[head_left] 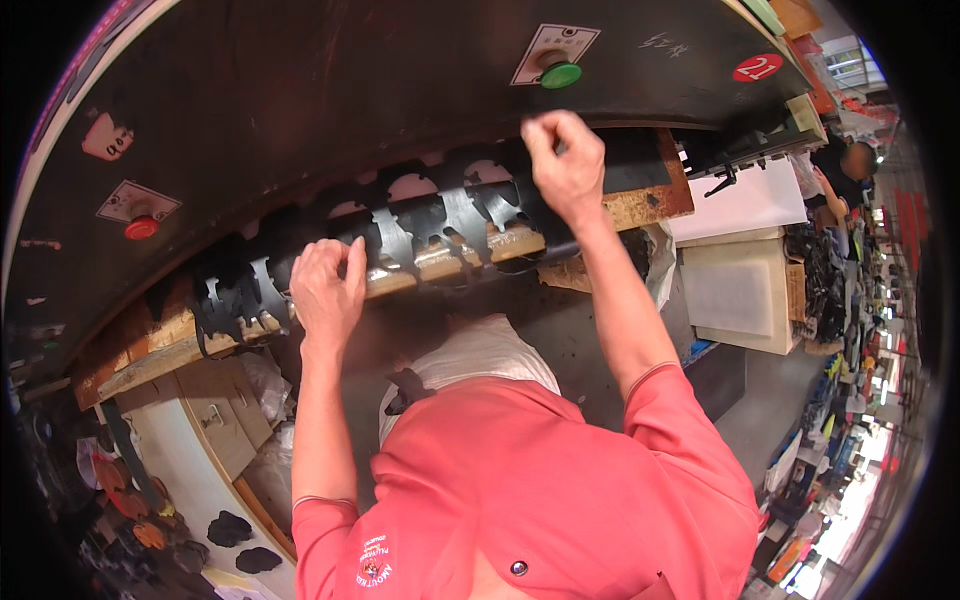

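A black sheet (425,215) riddled with cut-out shapes lies along a worn wooden board (640,206) under the machine's black front. Thin strips of it hang over the board's near edge. At the left part of the sheet, my left hand (328,290) has its fingers bent in on the sheet's edge, with the thumb to the right. My right hand (570,165) is raised near the sheet's right end, fingers curled into a closed pinch. Whatever lies between those fingers is hidden.
The machine front carries a green button (560,73) above my right hand and a red button (142,228) at the left. A white cabinet (735,290) stands right, another cabinet (215,410) lower left. Dark cut pieces (230,528) lie below it. A person (835,175) is far right.
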